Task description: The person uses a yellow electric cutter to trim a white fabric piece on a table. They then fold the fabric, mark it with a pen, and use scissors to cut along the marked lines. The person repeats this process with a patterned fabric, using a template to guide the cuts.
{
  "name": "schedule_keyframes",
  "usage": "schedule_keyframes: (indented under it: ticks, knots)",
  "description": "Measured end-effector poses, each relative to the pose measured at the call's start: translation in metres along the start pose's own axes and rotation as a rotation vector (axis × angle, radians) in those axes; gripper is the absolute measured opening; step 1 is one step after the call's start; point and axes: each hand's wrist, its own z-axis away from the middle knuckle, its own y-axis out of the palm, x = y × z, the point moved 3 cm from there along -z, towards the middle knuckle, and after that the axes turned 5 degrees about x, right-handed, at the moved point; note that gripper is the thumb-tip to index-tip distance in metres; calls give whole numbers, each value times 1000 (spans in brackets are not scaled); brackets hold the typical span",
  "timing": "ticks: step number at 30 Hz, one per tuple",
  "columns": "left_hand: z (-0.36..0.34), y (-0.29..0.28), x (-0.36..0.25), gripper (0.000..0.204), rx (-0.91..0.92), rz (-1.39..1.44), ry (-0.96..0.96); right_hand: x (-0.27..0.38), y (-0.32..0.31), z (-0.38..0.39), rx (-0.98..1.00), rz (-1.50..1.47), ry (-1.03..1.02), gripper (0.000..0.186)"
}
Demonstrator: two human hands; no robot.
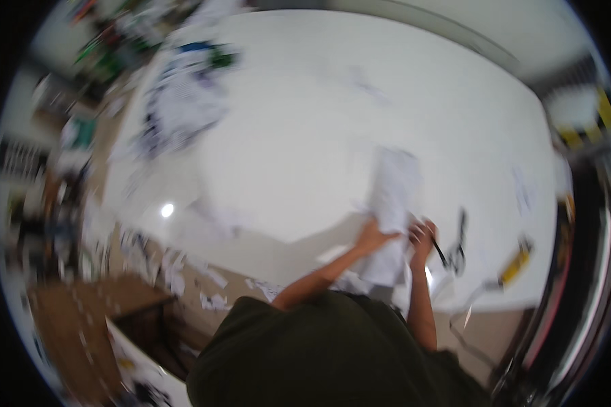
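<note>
A long white paper piece (389, 183), softened by blur, lies lengthwise in front of me on the white table. My left hand (375, 237) rests on its lower left part, thumb stretched across it and fingers apart. At the paper's right edge, my right hand (422, 234) has curled fingers around a thin black object (440, 251), too blurred to name surely. Just right of that hand lies a pair of black scissors (457, 260). Farther right is a yellow tool (516, 266) with a grey cord running off the table edge.
The white table (285, 136) carries a heap of printed paper (183, 108) at back left. Paper scraps (173, 275) litter the floor along its near left edge. A brown desk (75, 312) stands lower left, cluttered shelving at far left, dark equipment (590, 285) along the right.
</note>
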Motion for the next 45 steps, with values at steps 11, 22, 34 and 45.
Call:
schedule_keyframes:
  ticks: [11,22,34,45]
  knots:
    - [132,-232,-68,74,-333,620,148,17,55,30,65,214,10,34]
    - [175,-603,-17,59,-1309,606,439,-10,169,54,269,268,34,23]
    - [133,-732,192,85,-1295,236,-79,-18,200,56,317,467,54,24]
    - [216,-497,221,80,-1225,-438,-68,-16,202,65,345,568,30,26]
